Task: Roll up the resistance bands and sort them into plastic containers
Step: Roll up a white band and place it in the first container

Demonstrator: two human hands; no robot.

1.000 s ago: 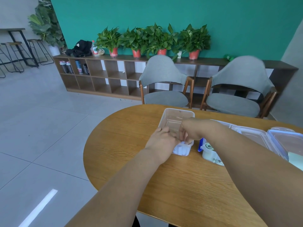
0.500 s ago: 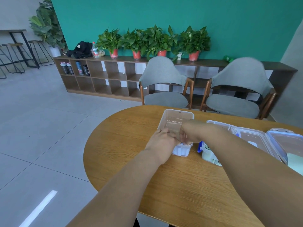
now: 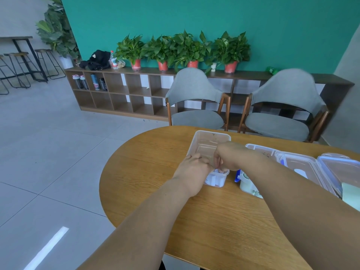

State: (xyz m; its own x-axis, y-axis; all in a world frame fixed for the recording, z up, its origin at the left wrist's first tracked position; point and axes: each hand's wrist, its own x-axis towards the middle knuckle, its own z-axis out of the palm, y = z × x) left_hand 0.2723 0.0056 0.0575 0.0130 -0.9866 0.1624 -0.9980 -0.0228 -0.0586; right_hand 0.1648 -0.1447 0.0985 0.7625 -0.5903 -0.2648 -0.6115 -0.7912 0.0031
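While the left hand [image 3: 191,170] curls its fingers over the near end of the clear container [image 3: 209,139] on the wooden table [image 3: 148,172], the right hand [image 3: 228,157] meets it there, fingers curled too, possibly pinching something; I cannot tell what. More open containers [image 3: 303,166] lie just right.

arms outstretched, left hand [image 3: 191,168] touching right hand [image 3: 227,155], right fingers [image 3: 217,160] curled.
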